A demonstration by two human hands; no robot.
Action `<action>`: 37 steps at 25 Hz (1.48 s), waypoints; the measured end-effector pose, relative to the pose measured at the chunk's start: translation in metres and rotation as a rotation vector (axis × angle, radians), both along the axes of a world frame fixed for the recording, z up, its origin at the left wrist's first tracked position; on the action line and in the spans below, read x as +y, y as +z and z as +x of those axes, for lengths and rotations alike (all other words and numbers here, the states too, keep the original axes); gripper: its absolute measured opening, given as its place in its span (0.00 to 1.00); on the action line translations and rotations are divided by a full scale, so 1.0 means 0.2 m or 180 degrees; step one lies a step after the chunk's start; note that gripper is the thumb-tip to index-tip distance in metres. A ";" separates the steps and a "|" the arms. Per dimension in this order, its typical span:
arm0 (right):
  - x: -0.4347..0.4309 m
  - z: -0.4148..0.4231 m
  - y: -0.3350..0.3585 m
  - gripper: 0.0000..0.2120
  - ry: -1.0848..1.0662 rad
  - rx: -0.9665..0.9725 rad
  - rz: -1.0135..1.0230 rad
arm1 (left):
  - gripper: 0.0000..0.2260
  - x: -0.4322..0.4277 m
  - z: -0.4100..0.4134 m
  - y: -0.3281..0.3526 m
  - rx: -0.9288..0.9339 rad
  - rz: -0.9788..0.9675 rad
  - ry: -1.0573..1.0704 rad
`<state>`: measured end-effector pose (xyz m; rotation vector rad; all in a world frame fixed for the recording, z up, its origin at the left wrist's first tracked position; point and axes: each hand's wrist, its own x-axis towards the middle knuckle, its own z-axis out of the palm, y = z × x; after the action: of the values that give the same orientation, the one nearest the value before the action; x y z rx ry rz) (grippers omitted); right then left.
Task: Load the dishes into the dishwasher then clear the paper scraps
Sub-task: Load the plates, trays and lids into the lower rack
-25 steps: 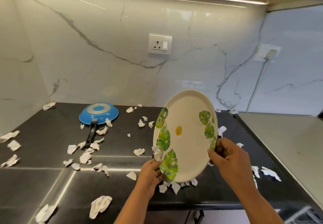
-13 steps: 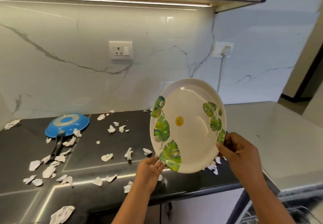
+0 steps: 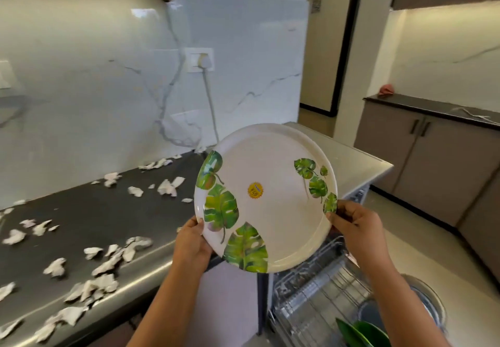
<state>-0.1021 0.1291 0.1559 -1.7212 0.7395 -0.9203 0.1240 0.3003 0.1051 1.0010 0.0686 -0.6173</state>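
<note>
Marble wall (image 3: 81, 103) backs a dark desk (image 3: 89, 217) strewn with torn paper scraps (image 3: 108, 262), all lying left of the leaf-printed plate (image 3: 266, 198). That plate is held in the air, tilted nearly upright, its face toward the camera. At its lower-left rim the left hand (image 3: 190, 241) curls round the edge; at its right rim the right hand (image 3: 357, 227) pinches it, thumb on the front. Below the plate and slightly to its right, the open dishwasher rack (image 3: 319, 292) shows wire tines and a green dish (image 3: 359, 333). The right hand is nearer the rack, so lowering the plate edge-first probably leads from that side.
</note>
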 end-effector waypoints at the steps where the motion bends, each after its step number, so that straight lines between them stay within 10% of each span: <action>1: -0.05 -0.08 -0.01 0.12 -0.0127 0.0035 0.0046 | 0.08 -0.07 -0.04 0.00 -0.0025 0.0057 -0.0091; 17: -0.49 -0.89 -0.41 0.16 -0.1595 0.0484 0.1089 | 0.11 -0.97 -0.59 -0.34 0.0166 0.0682 -0.1946; 37: -1.15 -0.77 -1.13 0.12 -0.3160 0.1401 0.2013 | 0.08 -2.02 -0.52 -1.28 0.0785 0.2389 -0.3264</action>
<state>-0.2567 -0.1000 -0.0693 -0.9305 2.0319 -0.7786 0.0205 -0.1037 -0.1519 1.6775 -0.0061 -1.7368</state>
